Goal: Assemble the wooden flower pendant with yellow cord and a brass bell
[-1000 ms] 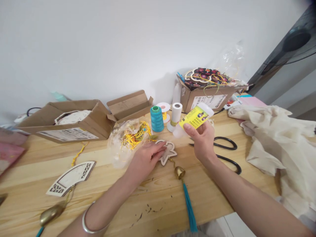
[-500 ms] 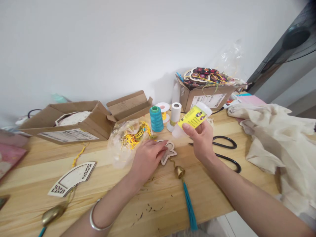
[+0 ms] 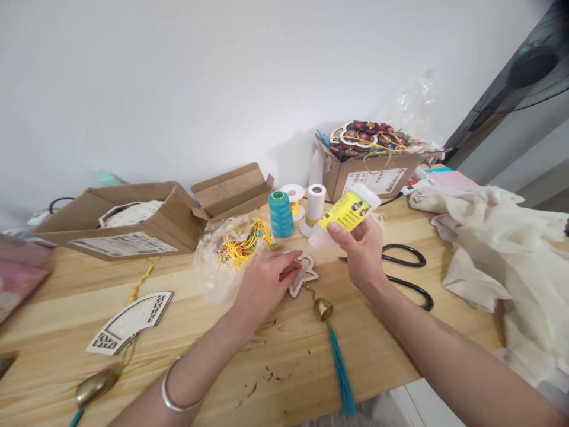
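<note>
My right hand point(image 3: 363, 252) is closed around a clear plastic bottle point(image 3: 349, 210) with a yellow label. The bottle is tilted, its narrower end pointing down and left above the tabletop. Under the fingers of my left hand point(image 3: 269, 276) lies a pale wooden flower-shaped ornament point(image 3: 306, 274), gripped at its left side and partly hidden by the hand. From the ornament hang a small brass bell point(image 3: 323, 308) and a teal tassel point(image 3: 341, 373), both lying on the wooden table point(image 3: 377, 367).
Black-handled scissors point(image 3: 406, 255) lie right of my right hand. Behind stand a teal thread cone point(image 3: 281, 214) and a white roll point(image 3: 316, 204). A plastic bag of yellow cords point(image 3: 242, 246), a fan-shaped wooden piece point(image 3: 131, 320), cardboard boxes point(image 3: 178, 222) and cream cloth point(image 3: 511, 249) surround the hands.
The bottle in my right hand has shifted very slightly. My left hand stays on the wooden ornament, and nothing else has visibly moved.
</note>
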A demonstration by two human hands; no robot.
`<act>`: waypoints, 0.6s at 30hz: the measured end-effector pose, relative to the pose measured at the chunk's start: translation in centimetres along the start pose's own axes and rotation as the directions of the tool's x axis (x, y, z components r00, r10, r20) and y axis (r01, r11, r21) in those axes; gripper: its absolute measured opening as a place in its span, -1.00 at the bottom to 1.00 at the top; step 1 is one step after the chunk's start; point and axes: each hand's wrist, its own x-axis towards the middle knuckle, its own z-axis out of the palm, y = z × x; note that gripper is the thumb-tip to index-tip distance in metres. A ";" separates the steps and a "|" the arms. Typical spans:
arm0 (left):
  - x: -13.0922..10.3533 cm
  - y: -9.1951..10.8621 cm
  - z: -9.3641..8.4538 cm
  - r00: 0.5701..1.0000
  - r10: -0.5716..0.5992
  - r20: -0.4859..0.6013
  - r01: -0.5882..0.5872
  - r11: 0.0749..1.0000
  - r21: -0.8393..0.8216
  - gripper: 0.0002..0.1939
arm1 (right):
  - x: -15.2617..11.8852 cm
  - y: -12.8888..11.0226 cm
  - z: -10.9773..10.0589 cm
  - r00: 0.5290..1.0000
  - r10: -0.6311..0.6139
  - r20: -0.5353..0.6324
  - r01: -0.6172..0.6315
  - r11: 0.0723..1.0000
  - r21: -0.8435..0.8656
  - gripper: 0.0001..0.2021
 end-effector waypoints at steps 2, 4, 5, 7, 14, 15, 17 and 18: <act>0.0 -0.1 0.0 1.000 0.016 -0.005 -0.016 1.000 0.000 -0.74 | 0.0 0.0 0.0 1.000 0.000 0.001 0.000 1.000 0.002 -0.75; 0.0 -0.1 0.1 0.998 0.055 -0.025 -0.054 0.998 0.043 -0.79 | 0.0 0.0 0.0 1.000 0.008 0.002 -0.008 1.000 0.004 -0.75; 0.0 -0.1 0.1 0.996 0.082 -0.035 -0.080 0.994 0.074 -0.83 | 0.0 -0.1 0.0 1.000 0.013 0.000 -0.013 1.000 0.005 -0.74; 0.0 -0.1 0.0 0.988 0.150 -0.045 -0.143 0.981 0.134 -0.88 | 0.0 -0.1 0.1 1.000 0.022 -0.005 -0.022 1.000 0.007 -0.74; 0.3 0.2 -0.1 0.955 0.296 -0.032 -0.279 0.927 0.250 -0.86 | 0.0 -0.3 0.1 1.000 0.019 -0.007 -0.019 1.000 0.000 -0.74; 0.2 0.2 -0.1 0.957 0.290 -0.034 -0.273 0.931 0.243 -0.86 | 0.0 -0.3 0.1 1.000 0.018 -0.007 -0.018 1.000 -0.004 -0.74; 0.2 0.2 0.0 0.964 0.263 -0.039 -0.248 0.944 0.216 -0.88 | 0.0 -0.4 0.1 1.000 0.014 -0.007 -0.014 1.000 -0.007 -0.74; 0.2 0.1 0.0 0.968 0.247 -0.042 -0.234 0.952 0.198 -0.88 | 0.0 -0.4 0.1 1.000 0.012 -0.005 -0.012 1.000 -0.006 -0.74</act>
